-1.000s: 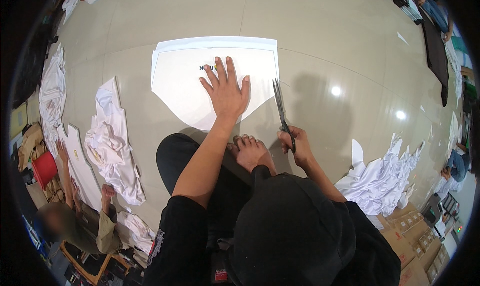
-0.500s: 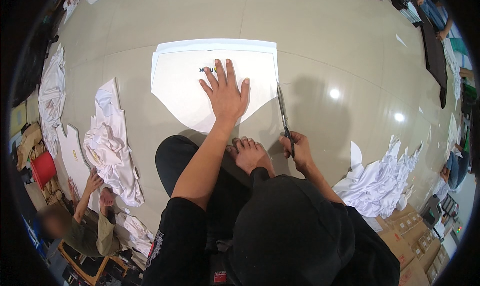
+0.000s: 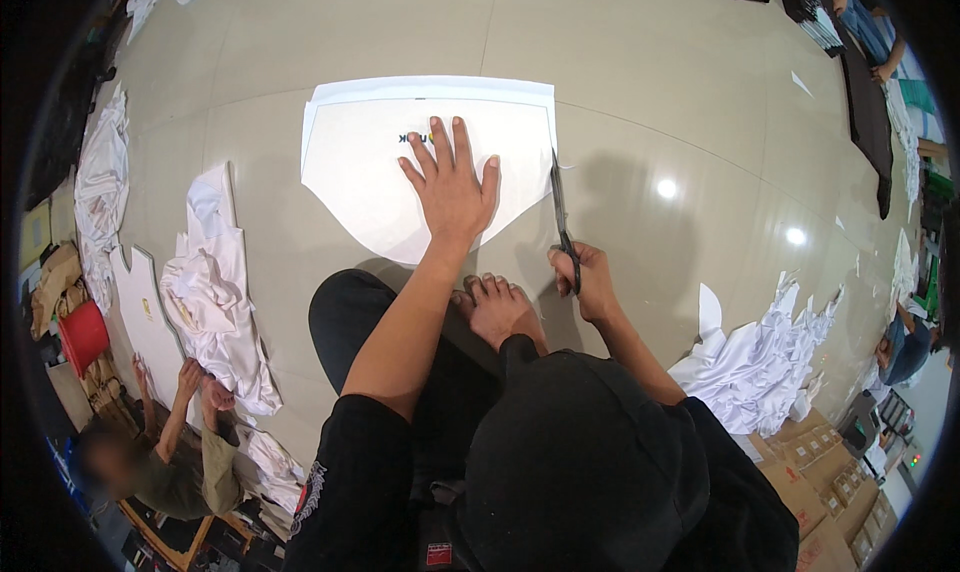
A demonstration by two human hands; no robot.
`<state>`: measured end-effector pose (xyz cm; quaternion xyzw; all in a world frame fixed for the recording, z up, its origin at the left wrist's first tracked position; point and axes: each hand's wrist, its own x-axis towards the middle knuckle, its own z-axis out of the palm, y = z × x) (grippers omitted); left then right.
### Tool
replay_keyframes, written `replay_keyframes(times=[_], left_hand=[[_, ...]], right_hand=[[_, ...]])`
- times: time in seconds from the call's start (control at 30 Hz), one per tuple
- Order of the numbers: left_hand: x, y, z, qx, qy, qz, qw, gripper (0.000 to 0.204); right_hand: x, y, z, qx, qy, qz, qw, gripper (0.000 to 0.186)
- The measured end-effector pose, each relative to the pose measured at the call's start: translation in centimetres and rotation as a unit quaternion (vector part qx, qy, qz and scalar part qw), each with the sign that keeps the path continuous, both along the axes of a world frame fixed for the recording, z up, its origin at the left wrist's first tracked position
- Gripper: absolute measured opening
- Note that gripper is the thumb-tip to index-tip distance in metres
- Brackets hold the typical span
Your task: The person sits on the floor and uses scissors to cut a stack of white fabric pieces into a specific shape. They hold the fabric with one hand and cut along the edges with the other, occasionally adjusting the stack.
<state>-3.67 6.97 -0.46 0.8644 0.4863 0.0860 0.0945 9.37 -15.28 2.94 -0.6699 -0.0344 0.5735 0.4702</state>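
Note:
A white fabric panel (image 3: 350, 162) with a curved near edge and a small print lies flat on the tiled floor. Along its far side shows a bluish-white strip (image 3: 430, 88), seemingly a layer beneath it. My left hand (image 3: 452, 192) presses flat on the panel with its fingers spread. In my right hand (image 3: 588, 277) are scissors (image 3: 559, 207), gripped by their handles. The blades point away from me at the panel's right edge and look nearly closed. A thin white sliver (image 3: 567, 165) curls beside their tips.
A heap of white fabric (image 3: 765, 357) lies at the right near cardboard boxes (image 3: 810, 472). At the left, a co-worker (image 3: 180, 472) handles another white panel (image 3: 143, 302) beside crumpled white cloth (image 3: 215, 292). My bare foot (image 3: 500, 310) rests just below the panel.
My right hand and the scissors have moved slightly away from me along the panel's right edge. A thin sliver now shows by the tips. My left hand stays in place.

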Motion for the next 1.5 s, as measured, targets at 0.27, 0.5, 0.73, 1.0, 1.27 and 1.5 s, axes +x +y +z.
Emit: replay_keyframes(times=[0.27,0.5,0.73,1.0,1.27,1.5], left_hand=[[0.1,0.0,-0.3,0.0,-0.012,0.0,1.0,0.083],[0.0,-0.1,-0.2,-0.004,-0.007,0.001,1.0,0.083],[0.1,0.0,0.0,-0.007,-0.011,-0.001,1.0,0.083],[0.1,0.0,0.1,-0.009,-0.014,0.001,1.0,0.084],[0.1,0.0,0.0,-0.011,-0.009,0.0,1.0,0.083],[0.1,0.0,0.1,-0.01,-0.004,0.0,1.0,0.083]], right_hand=[[0.0,1.0,0.3,-0.017,-0.012,-0.021,1.0,0.027],[-0.2,0.2,0.3,-0.019,-0.018,-0.017,1.0,0.027],[-0.3,1.1,0.2,-0.025,-0.028,-0.027,0.999,0.027],[-0.5,1.2,0.4,-0.031,-0.029,-0.03,0.999,0.024],[-0.7,1.3,0.6,-0.038,-0.033,-0.033,0.998,0.025],[-0.8,1.3,0.5,-0.034,-0.031,-0.039,0.998,0.025]])
